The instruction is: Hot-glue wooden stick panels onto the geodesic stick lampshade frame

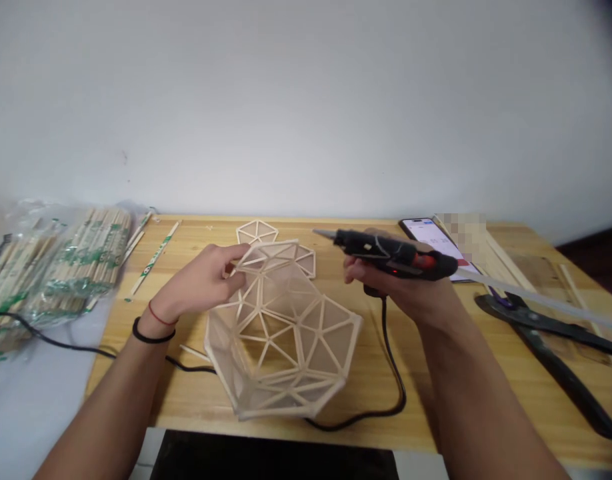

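A bowl-like frame of thin wooden sticks point(299, 360), its triangles covered with translucent sheet, stands on the table before me. My left hand point(213, 277) pinches the left edge of a stick-framed panel point(271, 257) at the frame's far rim. Whether that panel is joined to the rim I cannot tell. In my right hand point(386, 283) is a black hot glue gun point(381, 250), its nozzle pointing left, above and apart from the panel. A clear glue stick point(526, 290) trails from the gun's rear. Another small stick-framed panel point(257, 232) lies behind the frame.
Plastic-wrapped chopsticks point(86, 253) lie in packs at the left, with a loose wrapped pair point(155, 260) nearby. At the right are a phone point(431, 237), large black-handled shears point(546, 333) and loose wooden sticks point(501, 250). The black cord point(393, 360) loops under the frame.
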`<state>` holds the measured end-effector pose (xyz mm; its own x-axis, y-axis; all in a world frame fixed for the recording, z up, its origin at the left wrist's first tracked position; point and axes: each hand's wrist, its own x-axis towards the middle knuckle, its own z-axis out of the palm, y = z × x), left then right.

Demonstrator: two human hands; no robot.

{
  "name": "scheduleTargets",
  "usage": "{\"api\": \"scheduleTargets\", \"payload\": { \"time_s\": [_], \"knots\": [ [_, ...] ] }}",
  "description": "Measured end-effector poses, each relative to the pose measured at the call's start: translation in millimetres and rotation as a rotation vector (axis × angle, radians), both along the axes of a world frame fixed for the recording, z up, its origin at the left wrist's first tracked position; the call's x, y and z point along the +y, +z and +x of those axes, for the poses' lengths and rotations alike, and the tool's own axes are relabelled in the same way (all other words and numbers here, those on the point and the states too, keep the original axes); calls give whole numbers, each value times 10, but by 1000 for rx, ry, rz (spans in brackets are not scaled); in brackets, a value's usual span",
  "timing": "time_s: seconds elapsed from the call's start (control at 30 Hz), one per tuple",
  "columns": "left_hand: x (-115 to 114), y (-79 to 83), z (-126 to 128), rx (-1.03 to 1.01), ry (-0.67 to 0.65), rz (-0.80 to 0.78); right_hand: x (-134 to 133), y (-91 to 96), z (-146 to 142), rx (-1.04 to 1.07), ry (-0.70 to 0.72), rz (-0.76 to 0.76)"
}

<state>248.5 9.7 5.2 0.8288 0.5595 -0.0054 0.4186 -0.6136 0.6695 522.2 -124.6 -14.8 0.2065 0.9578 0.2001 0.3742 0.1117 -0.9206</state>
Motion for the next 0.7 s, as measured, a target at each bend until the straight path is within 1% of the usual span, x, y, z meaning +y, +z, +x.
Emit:
{"api": "scheduleTargets", "payload": {
  "time_s": [0.1, 0.2, 0.33, 0.5, 0.7],
  "knots": [
    [-21, 36, -6, 28, 24, 0, -27, 74, -8, -146, 158, -26],
    [-55, 69, -9, 31, 22, 14, -6, 94, -77, -267, 247, -60],
    [-104, 88, 5, 7, 9, -13, 53, 33, -200, -343, 250, -39],
    [-137, 78, 26, -36, 24, -46, 76, -37, -243, -326, 216, -37],
    [-169, 49, 51, -80, 3, 57, 58, -37, -236, -265, 185, -79]
  ]
}}
